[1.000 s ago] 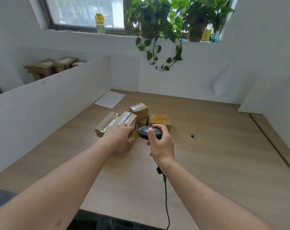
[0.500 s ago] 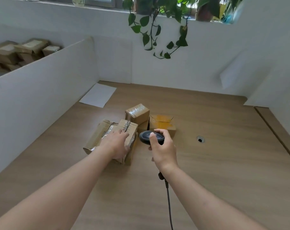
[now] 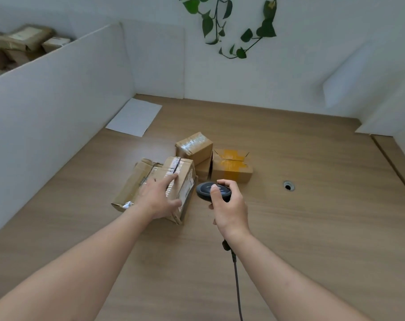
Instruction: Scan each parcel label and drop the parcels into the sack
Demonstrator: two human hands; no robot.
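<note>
I note matt wood-grain table (image 3: 289, 228), brown cardboard parcels (image 3: 180, 179) under glossy clear tape, yellow-taped box (image 3: 231, 167), smooth black plastic scanner (image 3: 205, 189), matt white paper sheet (image 3: 135, 117).

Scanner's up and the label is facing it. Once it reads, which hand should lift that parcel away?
Left. The left hand already rests on the nearest parcel, fingers over its top and thumb at its labelled side. The right hand grips the corded scanner, so it is occupied.
</note>
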